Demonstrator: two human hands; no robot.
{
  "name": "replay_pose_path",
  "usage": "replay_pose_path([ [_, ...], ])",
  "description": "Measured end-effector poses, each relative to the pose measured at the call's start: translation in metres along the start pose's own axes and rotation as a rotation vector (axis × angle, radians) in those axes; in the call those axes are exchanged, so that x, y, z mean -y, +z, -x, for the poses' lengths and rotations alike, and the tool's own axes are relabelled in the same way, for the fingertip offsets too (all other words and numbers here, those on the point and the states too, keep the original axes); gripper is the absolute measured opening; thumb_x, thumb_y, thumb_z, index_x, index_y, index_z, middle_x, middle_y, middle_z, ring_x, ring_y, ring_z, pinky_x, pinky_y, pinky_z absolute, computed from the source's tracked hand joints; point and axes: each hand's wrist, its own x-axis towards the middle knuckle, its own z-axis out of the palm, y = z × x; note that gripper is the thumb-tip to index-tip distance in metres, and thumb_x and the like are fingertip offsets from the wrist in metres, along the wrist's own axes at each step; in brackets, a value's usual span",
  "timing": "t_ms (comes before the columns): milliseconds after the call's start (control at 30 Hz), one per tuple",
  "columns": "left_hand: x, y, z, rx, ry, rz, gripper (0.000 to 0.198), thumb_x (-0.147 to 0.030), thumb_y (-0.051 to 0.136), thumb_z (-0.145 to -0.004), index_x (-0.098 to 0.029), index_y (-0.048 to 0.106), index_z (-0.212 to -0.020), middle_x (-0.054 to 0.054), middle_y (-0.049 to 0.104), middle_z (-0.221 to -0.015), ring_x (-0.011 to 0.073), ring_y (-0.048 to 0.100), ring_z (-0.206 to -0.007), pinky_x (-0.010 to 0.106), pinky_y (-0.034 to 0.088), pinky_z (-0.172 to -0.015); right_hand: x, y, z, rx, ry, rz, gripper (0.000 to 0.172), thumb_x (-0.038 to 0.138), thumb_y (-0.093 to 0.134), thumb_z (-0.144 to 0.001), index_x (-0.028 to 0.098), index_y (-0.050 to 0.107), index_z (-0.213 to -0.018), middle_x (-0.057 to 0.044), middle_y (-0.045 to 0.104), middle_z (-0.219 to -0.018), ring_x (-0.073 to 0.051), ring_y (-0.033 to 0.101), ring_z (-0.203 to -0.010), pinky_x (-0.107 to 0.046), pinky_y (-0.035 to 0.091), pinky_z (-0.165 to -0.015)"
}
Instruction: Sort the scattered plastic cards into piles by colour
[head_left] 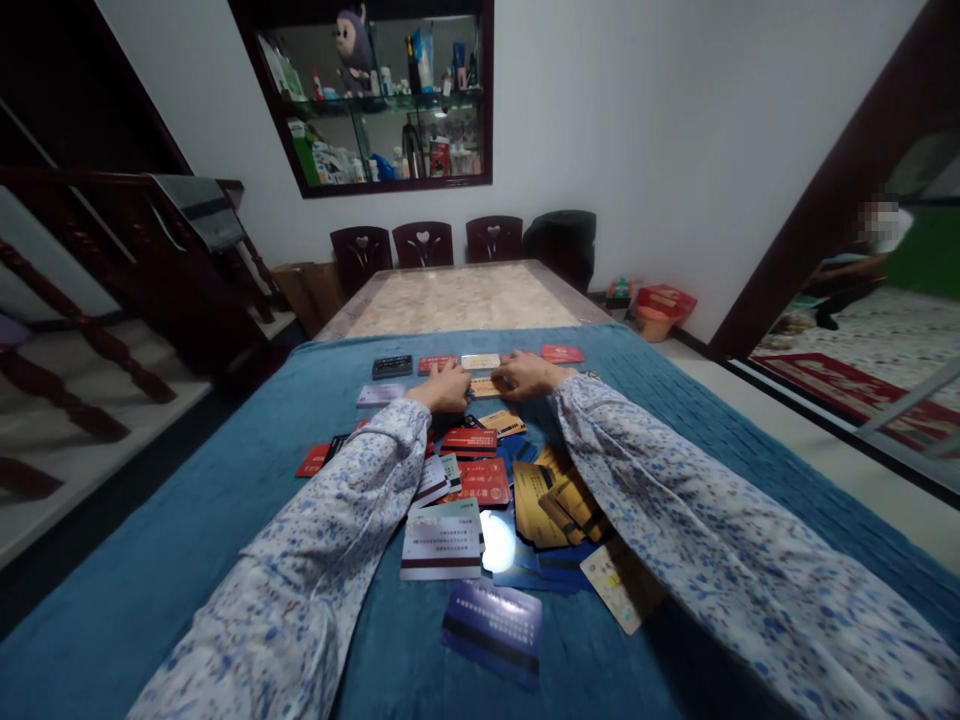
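A gold card (485, 386) lies between my hands, its ends partly covered by fingers. My left hand (448, 388) is closed at its left end, with bent fingertips beside a red card (436, 365). At the right end, my right hand (525, 373) pinches the card. A pale gold card (480, 361) lies just beyond, in a row with a black card (392, 367) and another red card (562, 354). Below the black one is a lilac card (380, 395). Nearer me is a loose pile of red cards (480, 482), gold cards (540, 505) and silver cards (442, 545).
A blue cloth (247, 530) covers the near part of the table (457, 295). A purple card (493, 630) and a cream card (619, 585) lie closest to me. Chairs (422, 245) stand at the far end. A person (855, 265) sits beyond the doorway at right.
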Motion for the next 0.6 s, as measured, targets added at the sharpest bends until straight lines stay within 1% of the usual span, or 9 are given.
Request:
replay_pose_path([
  [133,-0.001,-0.002,0.002,0.004,-0.013,0.007,0.037,-0.022,0.058,-0.087,-0.014,0.068,-0.122,0.021,0.061,-0.14,0.0405,0.043,-0.138,0.067,0.035,-0.116,-0.001,0.001,-0.001,0.012,-0.007,0.003,0.032,0.034,0.062,-0.091,0.02,0.075,-0.116,-0.014,0.074,-0.116,-0.027,0.062,-0.101,-0.032,0.041,-0.082],
  [333,0.002,-0.004,0.008,-0.014,-0.01,0.013,0.031,-0.025,0.06,-0.089,-0.015,0.068,-0.117,0.021,0.062,-0.136,0.04,0.042,-0.138,0.065,0.035,-0.115,-0.001,0.001,0.003,-0.037,0.038,-0.015,0.043,0.041,0.053,-0.099,0.02,0.071,-0.131,-0.015,0.071,-0.128,-0.03,0.059,-0.111,-0.035,0.043,-0.082],
  [500,0.003,-0.005,0.022,-0.071,0.008,0.04,0.033,-0.024,0.061,-0.089,-0.016,0.068,-0.121,0.019,0.06,-0.139,0.0395,0.04,-0.14,0.064,0.035,-0.114,-0.001,-0.006,0.014,-0.056,-0.009,-0.059,0.045,0.041,0.055,-0.099,0.019,0.069,-0.136,-0.016,0.071,-0.129,-0.032,0.057,-0.116,-0.037,0.043,-0.088],
  [600,0.001,-0.004,0.033,-0.102,0.029,0.067,0.038,-0.02,0.061,-0.089,-0.018,0.068,-0.126,0.017,0.06,-0.141,0.0395,0.038,-0.141,0.064,0.034,-0.113,0.002,-0.008,0.021,-0.098,-0.032,-0.069,0.044,0.036,0.06,-0.097,0.019,0.069,-0.136,-0.015,0.071,-0.132,-0.032,0.054,-0.12,-0.038,0.043,-0.088],
])
